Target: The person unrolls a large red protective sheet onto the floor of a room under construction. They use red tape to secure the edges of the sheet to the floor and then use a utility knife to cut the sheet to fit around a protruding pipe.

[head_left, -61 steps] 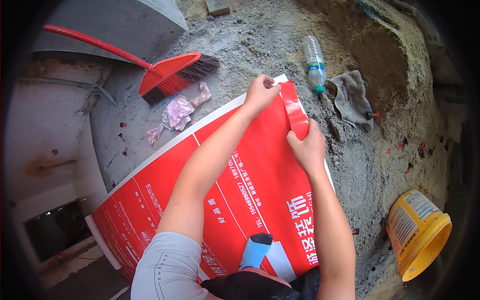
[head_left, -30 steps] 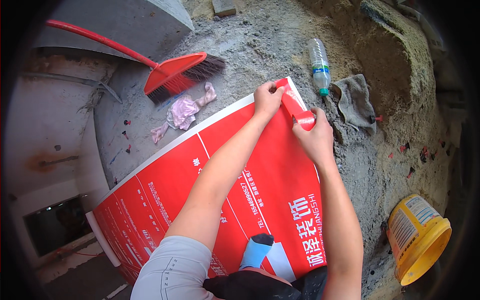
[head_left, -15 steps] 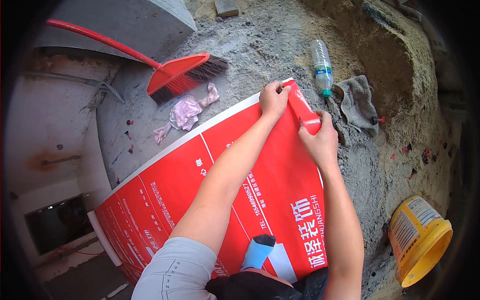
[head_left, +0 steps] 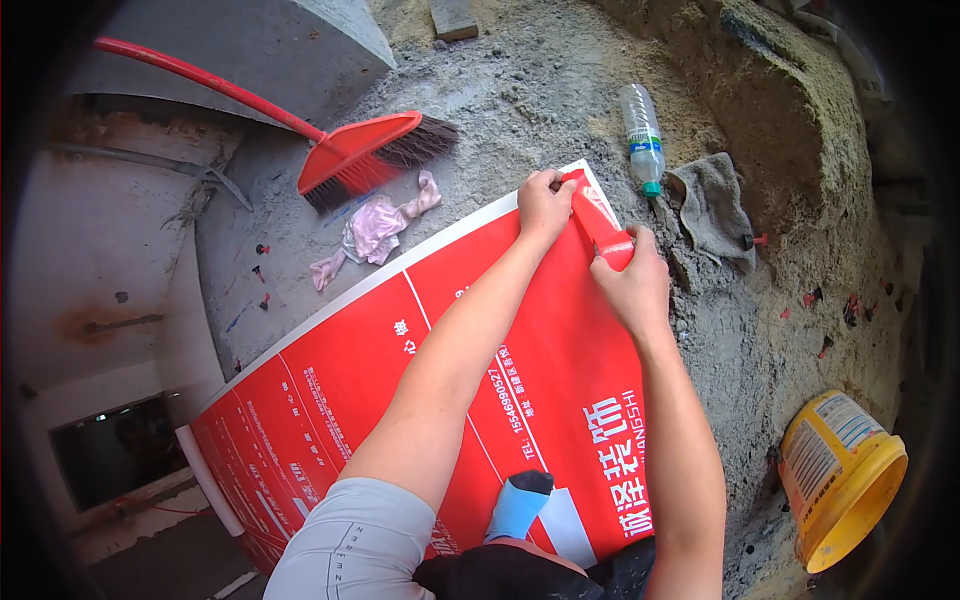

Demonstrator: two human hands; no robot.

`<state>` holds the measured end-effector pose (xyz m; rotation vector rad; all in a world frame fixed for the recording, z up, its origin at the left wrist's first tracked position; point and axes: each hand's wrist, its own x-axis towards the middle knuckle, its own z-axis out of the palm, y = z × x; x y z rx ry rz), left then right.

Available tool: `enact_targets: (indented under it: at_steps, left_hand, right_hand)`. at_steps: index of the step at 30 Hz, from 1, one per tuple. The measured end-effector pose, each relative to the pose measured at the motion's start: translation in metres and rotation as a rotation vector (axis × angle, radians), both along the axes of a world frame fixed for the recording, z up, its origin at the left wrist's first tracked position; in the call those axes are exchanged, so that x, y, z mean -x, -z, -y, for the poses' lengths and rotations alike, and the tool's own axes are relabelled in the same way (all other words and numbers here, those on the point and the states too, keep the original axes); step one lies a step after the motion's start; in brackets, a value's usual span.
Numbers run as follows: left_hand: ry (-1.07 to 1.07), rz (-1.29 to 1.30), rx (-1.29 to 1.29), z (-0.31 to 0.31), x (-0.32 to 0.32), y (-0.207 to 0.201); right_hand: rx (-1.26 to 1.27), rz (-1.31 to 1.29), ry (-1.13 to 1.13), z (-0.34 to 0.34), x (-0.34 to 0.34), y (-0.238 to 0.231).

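A large red printed sheet (head_left: 480, 310) with a white border is spread on the rough ground under my arms. At its far right corner, my left hand (head_left: 545, 208) is closed, fingertips pinching the end of a glossy red strip of tape (head_left: 597, 208). The strip runs toward me along the sheet's right edge to my right hand (head_left: 637, 282). That hand is wrapped round a roll of red tape (head_left: 615, 252), partly hidden by the fingers. My foot in a blue sock (head_left: 518, 505) rests on the near part of the sheet.
Beyond the sheet lie a red broom (head_left: 360, 150) and a pink cloth (head_left: 375, 230). A plastic bottle (head_left: 643, 135) and grey rag (head_left: 715, 210) lie past the right corner. A yellow bucket (head_left: 825, 465) is tipped at right. Black-and-red clips (head_left: 852, 308) are scattered about.
My right hand has shifted slightly left with the tape roll. My left hand has moved slightly left, so more of the sheet's white corner shows.
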<state>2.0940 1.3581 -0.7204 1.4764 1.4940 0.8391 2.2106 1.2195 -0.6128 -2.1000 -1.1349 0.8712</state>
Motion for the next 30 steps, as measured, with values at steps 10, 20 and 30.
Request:
enact_targets:
  at_steps: [10, 20, 30]
  left_hand:
    - [0.031, -0.164, -0.08, -0.01, 0.004, 0.017]
    - [0.23, -0.631, -0.362, -0.009, 0.01, -0.016]
    - [0.323, -0.638, -0.655, -0.011, 0.02, 0.006]
  right_hand:
    - [0.022, -0.005, -0.004, -0.002, 0.001, 0.002]
    - [0.052, 0.018, -0.01, 0.002, 0.001, 0.007]
    - [-0.005, 0.045, -0.056, 0.007, 0.004, 0.004]
